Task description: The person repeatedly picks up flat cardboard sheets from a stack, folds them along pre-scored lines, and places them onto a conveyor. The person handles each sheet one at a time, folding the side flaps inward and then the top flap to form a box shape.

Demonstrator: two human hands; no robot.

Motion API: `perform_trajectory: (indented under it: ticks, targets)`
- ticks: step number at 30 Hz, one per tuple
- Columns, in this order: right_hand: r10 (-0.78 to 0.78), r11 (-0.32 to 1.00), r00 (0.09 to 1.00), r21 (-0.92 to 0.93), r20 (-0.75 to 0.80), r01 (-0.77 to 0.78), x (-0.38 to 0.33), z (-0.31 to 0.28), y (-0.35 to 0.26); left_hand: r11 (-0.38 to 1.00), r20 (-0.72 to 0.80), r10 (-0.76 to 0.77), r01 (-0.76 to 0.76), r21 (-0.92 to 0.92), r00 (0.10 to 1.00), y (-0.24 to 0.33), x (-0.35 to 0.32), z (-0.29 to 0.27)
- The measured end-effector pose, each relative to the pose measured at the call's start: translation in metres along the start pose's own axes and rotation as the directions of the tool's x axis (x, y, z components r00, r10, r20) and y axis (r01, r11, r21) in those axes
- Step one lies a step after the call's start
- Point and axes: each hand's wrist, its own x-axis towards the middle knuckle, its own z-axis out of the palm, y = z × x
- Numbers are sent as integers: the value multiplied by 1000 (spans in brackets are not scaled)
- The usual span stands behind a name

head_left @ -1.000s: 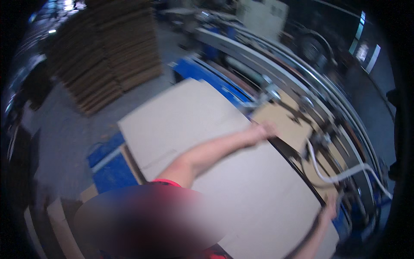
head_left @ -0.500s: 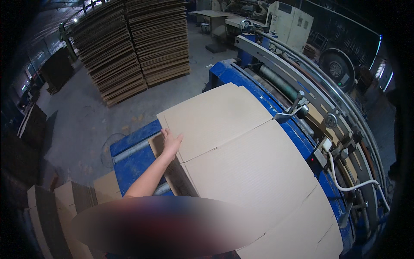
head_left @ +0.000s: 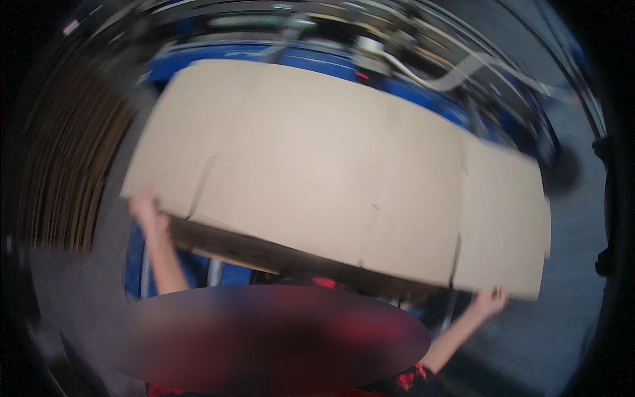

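A big flat brown cardboard sheet (head_left: 331, 165), a stack of unfolded box blanks with slots along its edges, fills the middle of the picture and is lifted toward me. My left hand (head_left: 144, 208) grips its near left edge. My right hand (head_left: 489, 302) holds its near right corner from below. The underside of the stack is in shadow. The picture is blurred by motion.
A blue machine frame (head_left: 423, 92) with grey hoses and rails runs behind the sheet. A tall pile of stacked cardboard (head_left: 63, 165) stands at the left. Grey floor (head_left: 562, 317) shows at the right. More blue metal (head_left: 135, 264) lies under the sheet near my left arm.
My view has swung round. Half a second ago only my left hand touched the sheet's edge; now both hands hold the cardboard stack and it is raised off the blue machine.
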Motion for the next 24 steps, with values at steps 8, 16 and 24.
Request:
perform_trajectory:
  ticks: [8,16,24]
  targets:
    - [221,960,907,86,358,-268,-62,18,61,922,-45,195,-167,349,980,3,0,9]
    - [393,908,876,30,279,-417,-49,43,10,950,111,53,-85,300,992,-36,5,-27]
    - [-35,873,799,-371,600,317,-45,46,-34,996,161,87,-83,-28,983,-28,-24,-16]
